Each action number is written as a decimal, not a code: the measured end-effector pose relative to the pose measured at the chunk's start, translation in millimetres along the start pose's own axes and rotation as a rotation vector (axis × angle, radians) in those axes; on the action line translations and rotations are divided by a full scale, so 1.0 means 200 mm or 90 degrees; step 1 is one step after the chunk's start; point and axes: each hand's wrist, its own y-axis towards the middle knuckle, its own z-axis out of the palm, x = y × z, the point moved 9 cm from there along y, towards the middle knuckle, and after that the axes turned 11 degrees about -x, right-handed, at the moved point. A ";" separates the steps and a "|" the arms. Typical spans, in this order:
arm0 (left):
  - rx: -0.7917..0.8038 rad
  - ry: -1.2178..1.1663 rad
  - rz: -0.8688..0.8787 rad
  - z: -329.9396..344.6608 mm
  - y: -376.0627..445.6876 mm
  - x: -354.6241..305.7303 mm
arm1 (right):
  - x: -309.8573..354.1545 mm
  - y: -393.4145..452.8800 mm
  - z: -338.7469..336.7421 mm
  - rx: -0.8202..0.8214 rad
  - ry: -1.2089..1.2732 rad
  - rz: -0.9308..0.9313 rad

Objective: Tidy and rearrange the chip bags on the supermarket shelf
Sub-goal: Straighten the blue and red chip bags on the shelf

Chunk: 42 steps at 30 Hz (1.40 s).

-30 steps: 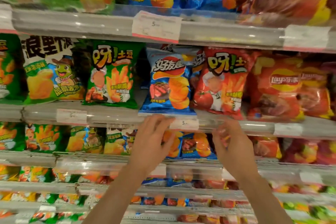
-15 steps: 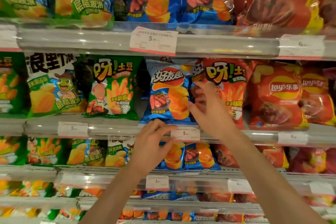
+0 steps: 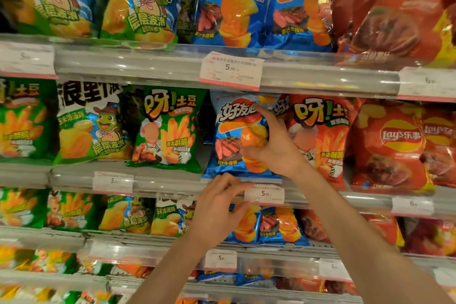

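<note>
A blue chip bag [image 3: 230, 136] stands on the middle shelf [image 3: 160, 181], its bottom edge hanging slightly over the shelf front. My right hand [image 3: 271, 143] lies on the bag's right side, forefinger pointing up along its front and thumb pressed to its lower middle. Just below the bag's bottom edge is my left hand [image 3: 217, 207], fingers loosely curled beside the price tag [image 3: 264, 194] and holding nothing. A red fries bag [image 3: 323, 136] leans right of the blue one, partly hidden by my right hand.
A green fries bag [image 3: 167, 128] stands left of the blue bag, with a gap between them. Red Lay's bags [image 3: 392, 148] fill the right end. Bags crowd the upper shelf [image 3: 148, 64] and the lower shelves [image 3: 148, 242]. Price tags line every rail.
My right hand rose from the shelf rail to the red and blue bags, then settled on the blue bag's right side. My left hand stayed under the bag. The view moved closer.
</note>
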 end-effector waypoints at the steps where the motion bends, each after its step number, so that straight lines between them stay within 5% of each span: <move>1: -0.001 0.000 0.001 0.00 0.00 0.00 | 0.02 -0.01 0.00 -0.011 0.012 -0.013; 16: -0.009 0.014 0.009 -0.01 0.00 0.00 | -0.01 -0.01 0.06 0.009 0.021 -0.040; 22: -0.022 0.096 0.047 0.02 -0.01 -0.04 | 0.04 -0.13 -0.39 -0.276 -0.177 -0.214; 25: -0.035 0.100 0.037 0.03 0.00 -0.05 | -0.11 -0.17 -0.62 -0.359 -0.218 -0.148; 32: -0.052 0.079 0.014 0.02 0.03 -0.05 | -0.39 -0.17 -0.65 -0.206 -0.058 0.074; 42: -0.023 0.072 0.025 0.03 0.02 -0.05 | -0.42 -0.05 -0.59 -0.125 0.138 0.080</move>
